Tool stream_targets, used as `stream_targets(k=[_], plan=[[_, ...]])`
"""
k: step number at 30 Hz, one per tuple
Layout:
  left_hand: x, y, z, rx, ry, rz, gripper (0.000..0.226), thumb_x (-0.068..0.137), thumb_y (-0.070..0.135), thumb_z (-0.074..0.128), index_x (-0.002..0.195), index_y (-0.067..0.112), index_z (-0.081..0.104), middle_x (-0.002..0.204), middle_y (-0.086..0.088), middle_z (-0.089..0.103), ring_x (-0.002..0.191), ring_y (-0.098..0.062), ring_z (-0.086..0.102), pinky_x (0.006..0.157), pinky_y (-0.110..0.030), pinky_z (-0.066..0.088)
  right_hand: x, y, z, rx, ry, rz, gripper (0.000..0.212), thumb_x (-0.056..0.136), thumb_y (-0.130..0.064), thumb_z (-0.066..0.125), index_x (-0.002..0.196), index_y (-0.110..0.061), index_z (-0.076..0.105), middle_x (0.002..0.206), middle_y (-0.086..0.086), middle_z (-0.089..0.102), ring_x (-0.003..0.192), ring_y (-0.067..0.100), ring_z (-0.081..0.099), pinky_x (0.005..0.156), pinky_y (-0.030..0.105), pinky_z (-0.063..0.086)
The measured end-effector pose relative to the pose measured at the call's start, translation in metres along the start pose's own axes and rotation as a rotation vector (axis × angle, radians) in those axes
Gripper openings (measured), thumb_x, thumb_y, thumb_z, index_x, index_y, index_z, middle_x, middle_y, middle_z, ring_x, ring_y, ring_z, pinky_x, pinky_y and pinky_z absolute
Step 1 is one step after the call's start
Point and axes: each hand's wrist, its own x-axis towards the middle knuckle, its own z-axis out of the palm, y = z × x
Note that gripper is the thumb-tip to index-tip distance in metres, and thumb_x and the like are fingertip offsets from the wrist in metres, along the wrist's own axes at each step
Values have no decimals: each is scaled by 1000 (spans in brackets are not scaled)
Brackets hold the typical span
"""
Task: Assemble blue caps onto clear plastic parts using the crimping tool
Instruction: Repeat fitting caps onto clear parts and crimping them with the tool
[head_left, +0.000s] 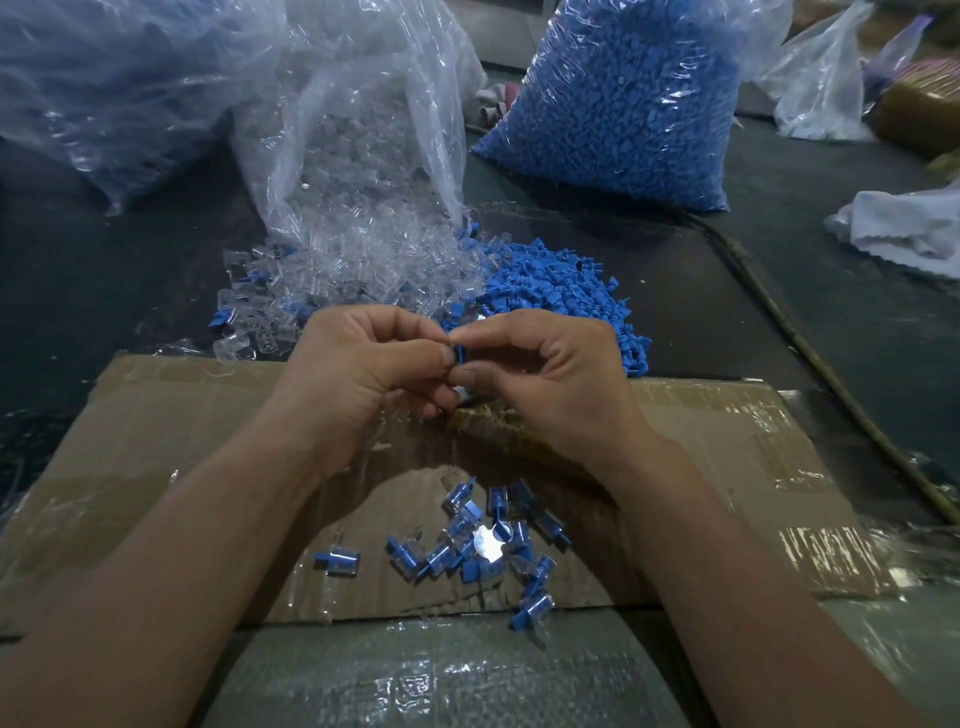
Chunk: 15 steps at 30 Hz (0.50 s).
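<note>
Over the cardboard sheet (182, 415) at the near edge of the counter (831, 322), your 2 hands meet fingertip to fingertip. Your left hand (363, 374) and right hand (545, 379) both have curled fingers, and together they pinch 1 small blue cap (459, 356) between thumbs and forefingers. Whether a clear part sits behind it cannot be told.

Just below your wrists, on the cardboard, lies a scatter of assembled pieces (478, 540), clear bodies with blue ends. Beyond your hands, toward the middle of the counter, a heap of clear plastic parts (332, 270) spills from an open clear bag (363, 130). A heap of loose blue caps (561, 291) touches it on the right.

Toward the far edge stands a full bag of blue caps (623, 104). A white cloth (904, 228) lies at the right edge.
</note>
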Motion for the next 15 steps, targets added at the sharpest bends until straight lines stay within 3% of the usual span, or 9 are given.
stream_targets(k=[3, 5, 7, 10, 15], plan=[[1, 1, -3, -36, 25, 17, 17, 53, 10, 65, 68, 4, 59, 54, -8, 65, 44, -13, 60, 41, -17, 48, 2, 0, -12, -56, -48, 169, 33, 61, -36, 74, 92, -36, 63, 85, -21, 62, 85, -7, 59, 77, 8, 47], [2, 1, -5, -48, 47, 23, 18, 53, 11, 65, 69, 3, 59, 57, -9, 66, 45, -13, 61, 42, -17, 48, 4, 2, -24, -185, -144, 290, 35, 56, -46, 73, 88, -43, 58, 84, -28, 56, 82, -19, 53, 70, 1, 41], [2, 1, -5, -61, 63, 25, 18, 55, 10, 65, 70, 3, 59, 58, -9, 67, 45, -13, 61, 42, -16, 48, 5, 6, -35, -316, -284, 391, 42, 59, -46, 76, 97, -41, 59, 86, -31, 51, 81, -18, 48, 64, 5, 35], [2, 1, -6, -66, 74, 28, 15, 58, 8, 65, 71, 3, 58, 58, -9, 67, 45, -13, 61, 43, -16, 48, 4, 7, -43, -449, -464, 484, 60, 58, -47, 78, 111, -37, 53, 92, -28, 43, 87, -7, 44, 67, 15, 32], [2, 2, -6, -61, 73, 37, 21, 55, 12, 64, 73, 3, 58, 59, -9, 68, 46, -13, 61, 44, -17, 49, 2, 5, -40, -566, -592, 526, 78, 56, -46, 81, 125, -34, 45, 96, -23, 36, 100, 7, 39, 88, 31, 38]])
